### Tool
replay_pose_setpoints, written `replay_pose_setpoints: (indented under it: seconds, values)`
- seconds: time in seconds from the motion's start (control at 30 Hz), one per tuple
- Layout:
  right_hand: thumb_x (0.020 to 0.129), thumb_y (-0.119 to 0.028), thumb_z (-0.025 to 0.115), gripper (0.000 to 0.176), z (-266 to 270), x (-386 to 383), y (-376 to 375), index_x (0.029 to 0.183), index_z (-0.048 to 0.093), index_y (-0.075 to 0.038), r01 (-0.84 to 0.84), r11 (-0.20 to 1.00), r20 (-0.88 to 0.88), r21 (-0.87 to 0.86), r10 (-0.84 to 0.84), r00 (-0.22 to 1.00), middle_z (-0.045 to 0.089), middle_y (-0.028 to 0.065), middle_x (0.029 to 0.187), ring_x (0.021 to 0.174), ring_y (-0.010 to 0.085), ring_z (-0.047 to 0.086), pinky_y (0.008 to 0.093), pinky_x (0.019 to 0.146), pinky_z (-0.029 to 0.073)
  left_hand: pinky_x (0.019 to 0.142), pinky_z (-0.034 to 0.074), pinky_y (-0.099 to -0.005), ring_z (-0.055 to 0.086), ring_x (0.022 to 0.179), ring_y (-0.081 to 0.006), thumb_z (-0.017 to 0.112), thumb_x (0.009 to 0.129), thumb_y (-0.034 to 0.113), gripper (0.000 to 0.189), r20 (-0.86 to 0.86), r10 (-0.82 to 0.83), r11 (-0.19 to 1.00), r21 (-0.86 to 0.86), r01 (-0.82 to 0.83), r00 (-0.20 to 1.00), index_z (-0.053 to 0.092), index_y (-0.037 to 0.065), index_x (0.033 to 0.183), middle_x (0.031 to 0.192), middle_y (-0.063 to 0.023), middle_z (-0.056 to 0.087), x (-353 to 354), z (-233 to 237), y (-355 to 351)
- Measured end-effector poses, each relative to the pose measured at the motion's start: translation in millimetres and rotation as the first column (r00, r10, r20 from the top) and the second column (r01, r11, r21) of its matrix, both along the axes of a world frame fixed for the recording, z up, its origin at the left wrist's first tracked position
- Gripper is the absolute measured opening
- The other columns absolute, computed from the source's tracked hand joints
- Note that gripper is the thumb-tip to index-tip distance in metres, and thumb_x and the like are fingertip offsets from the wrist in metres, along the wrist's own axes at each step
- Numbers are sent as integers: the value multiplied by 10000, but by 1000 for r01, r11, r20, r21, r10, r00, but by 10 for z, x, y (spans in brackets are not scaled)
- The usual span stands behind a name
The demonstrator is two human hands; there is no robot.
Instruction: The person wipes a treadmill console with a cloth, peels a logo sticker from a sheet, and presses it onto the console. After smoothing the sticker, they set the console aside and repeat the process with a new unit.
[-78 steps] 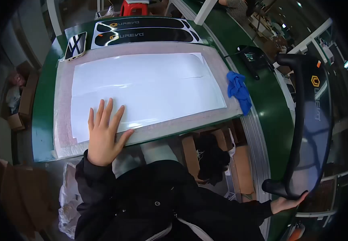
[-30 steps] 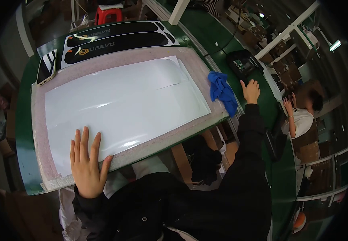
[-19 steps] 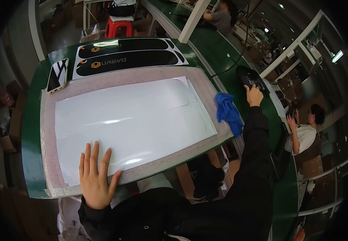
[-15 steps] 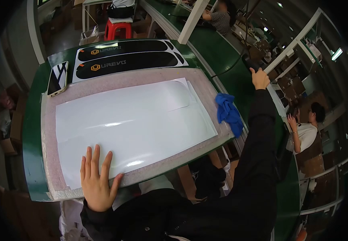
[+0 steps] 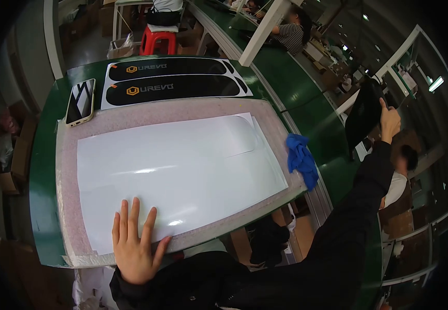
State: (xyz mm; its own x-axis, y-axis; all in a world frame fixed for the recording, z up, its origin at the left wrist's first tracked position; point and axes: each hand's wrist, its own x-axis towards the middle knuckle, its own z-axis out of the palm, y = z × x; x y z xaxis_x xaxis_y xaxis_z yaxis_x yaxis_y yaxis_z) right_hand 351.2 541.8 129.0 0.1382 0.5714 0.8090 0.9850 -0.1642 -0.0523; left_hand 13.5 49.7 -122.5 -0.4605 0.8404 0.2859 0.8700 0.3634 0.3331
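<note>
My left hand (image 5: pixel 137 248) lies with its fingers spread on the lower left edge of a white sheet (image 5: pixel 182 170). The sheet rests on a pale pink padded board (image 5: pixel 69 196). Out to the far right, my right hand (image 5: pixel 390 123) grips the edge of a dark flat panel (image 5: pixel 364 116), which is held up off the green surface. Behind the padded board lies a backing sheet (image 5: pixel 99 103) with two long black "UREVO" stickers (image 5: pixel 182 89). A blue cloth (image 5: pixel 301 161) is bunched at the board's right edge.
A phone (image 5: pixel 81 103) lies at the back left of the green table (image 5: pixel 43 206). A white post (image 5: pixel 264 33) stands behind. One person in a striped top (image 5: pixel 291 37) sits at the back; another in white (image 5: pixel 395 188) is at the right. A red stool (image 5: pixel 158 41) stands beyond.
My right hand has moved outward and raised the dark panel from the green surface. My left hand stays on the sheet. The view has shifted slightly.
</note>
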Motion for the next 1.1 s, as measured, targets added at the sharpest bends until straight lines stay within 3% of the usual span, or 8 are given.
replay_pose_setpoints:
  seconds: [0.03,0.5,0.67,0.83,0.93,1.0,1.07,1.1]
  values:
    - [724,-678,472,682,41,17,-111,1077,622,-115,11,999,-44,-39,-13,999,594,174,1079,1061,325,533,409,878,407,1028,216,-479,292,1267,-374,569,772,326,521,1,0,1000,-6,0,1000,481,73,1218,1345,-187,349,1,1,2]
    - [718,-619,547,632,-310,-4,-1008,996,631,-57,-156,987,81,-40,159,984,623,222,894,913,367,584,403,754,441,1029,215,-488,289,1267,-379,606,740,282,532,56,4,1000,26,-5,998,482,60,1207,1340,-189,350,-4,9,6]
    - [775,-529,556,485,-669,-55,-1427,814,605,-48,-246,968,197,-40,249,948,606,194,765,754,379,581,413,641,442,1013,239,-507,309,1246,-405,659,712,240,555,85,-17,996,92,9,996,480,36,1197,1320,-227,346,0,17,-6]
    - [758,-471,621,431,-876,194,-1696,802,620,-42,-388,909,238,149,348,907,615,175,750,724,360,595,405,615,441,1006,253,-515,321,1233,-416,669,689,170,544,63,-17,993,118,10,998,484,14,1175,1294,-230,363,34,39,8]
    - [791,-356,643,367,-696,368,-2145,783,599,8,-348,933,63,94,343,937,607,124,688,607,204,551,300,597,423,1004,261,-517,334,1224,-416,656,689,143,522,85,-22,983,183,7,996,487,7,1164,1273,-226,379,35,12,7]
    - [817,-317,626,346,-612,632,-2403,775,585,24,-371,898,-87,237,400,912,608,69,684,626,125,492,262,611,402,1003,265,-520,345,1216,-418,646,689,125,505,126,-30,967,254,-3,992,491,4,1155,1257,-222,391,46,-16,-4]
    - [855,-263,580,320,-531,1341,-2496,892,615,53,-445,797,-211,409,557,803,640,96,839,768,127,550,255,692,422,1001,277,-498,357,1214,-408,593,703,65,451,146,-32,942,336,-19,989,496,-6,1138,1245,-205,407,67,-43,-18]
    - [872,-250,547,342,-520,1700,-2582,983,590,70,-451,702,-302,551,672,677,609,134,958,867,165,555,272,753,433,1001,279,-483,354,1221,-400,569,709,46,438,166,-37,927,374,-28,985,495,-10,1137,1246,-201,410,75,-42,-26]
